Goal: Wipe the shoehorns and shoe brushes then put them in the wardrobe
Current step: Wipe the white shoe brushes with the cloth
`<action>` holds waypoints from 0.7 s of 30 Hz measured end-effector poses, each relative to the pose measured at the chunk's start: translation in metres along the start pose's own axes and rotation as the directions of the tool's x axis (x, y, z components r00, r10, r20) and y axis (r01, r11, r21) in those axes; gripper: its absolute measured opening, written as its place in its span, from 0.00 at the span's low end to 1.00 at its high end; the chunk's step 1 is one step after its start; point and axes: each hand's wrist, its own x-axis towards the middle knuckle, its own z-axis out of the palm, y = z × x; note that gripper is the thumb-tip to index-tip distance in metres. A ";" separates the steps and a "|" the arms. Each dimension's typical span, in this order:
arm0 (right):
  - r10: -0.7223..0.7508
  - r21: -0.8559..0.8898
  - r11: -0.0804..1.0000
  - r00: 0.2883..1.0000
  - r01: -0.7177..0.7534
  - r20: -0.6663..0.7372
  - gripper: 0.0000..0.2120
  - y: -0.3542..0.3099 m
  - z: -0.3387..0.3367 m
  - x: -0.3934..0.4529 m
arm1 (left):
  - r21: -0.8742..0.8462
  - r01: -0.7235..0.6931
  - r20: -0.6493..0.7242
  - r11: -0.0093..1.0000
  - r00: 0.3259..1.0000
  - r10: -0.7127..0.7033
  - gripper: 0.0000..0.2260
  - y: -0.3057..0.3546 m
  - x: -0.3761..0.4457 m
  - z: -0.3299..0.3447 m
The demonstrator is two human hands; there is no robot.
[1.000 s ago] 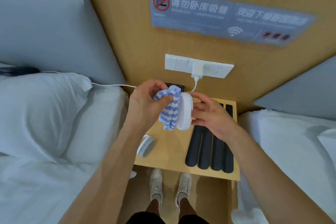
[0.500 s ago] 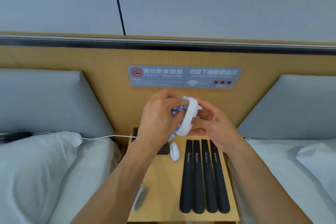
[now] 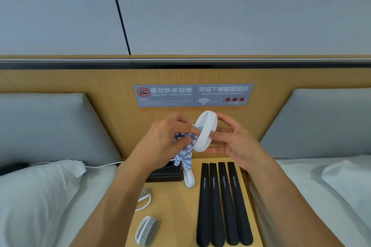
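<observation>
Held brush: I see a white shoe brush [image 3: 205, 131] raised at frame centre, in front of the wooden headboard.
Right hand [image 3: 239, 144]: fingers [image 3: 219, 130] curled round the brush's right side, holding it.
Left hand [image 3: 160, 142]: fingers pinch a blue-and-white cloth [image 3: 185, 151] against the brush's left face; cloth tail hangs below.
Counter [image 3: 176, 202]: four black shoehorns [image 3: 223, 202] side by side, lower right of centre.
Other brushes: one [image 3: 189, 179] beneath the cloth, two [image 3: 147, 230] at lower centre-left.
</observation>
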 end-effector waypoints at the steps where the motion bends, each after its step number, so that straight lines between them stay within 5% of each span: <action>1: 0.008 0.010 1.000 1.000 -0.008 -0.009 0.23 0.000 0.001 -0.001 | -0.018 0.011 0.012 1.000 1.000 -0.010 0.12 -0.003 -0.002 -0.001; 5: 0.027 0.097 0.995 0.996 -0.019 -0.081 0.20 -0.004 0.004 -0.003 | -0.065 0.059 -0.006 0.996 0.998 -0.059 0.17 -0.008 -0.012 0.006; 11: 0.009 0.079 0.997 0.991 0.001 -0.131 0.17 0.001 0.017 -0.001 | -0.079 0.129 -0.304 0.989 0.941 -0.147 0.22 -0.002 -0.014 0.029; 17: -0.089 -0.202 0.978 0.987 0.060 -0.137 0.17 -0.011 0.011 0.002 | -0.090 0.112 -0.271 0.990 0.953 -0.133 0.19 -0.008 -0.012 0.016; 21: -0.110 -0.172 0.981 0.989 0.092 -0.099 0.29 -0.012 0.008 0.001 | -0.079 0.100 -0.255 0.992 0.960 -0.117 0.18 -0.009 -0.006 0.006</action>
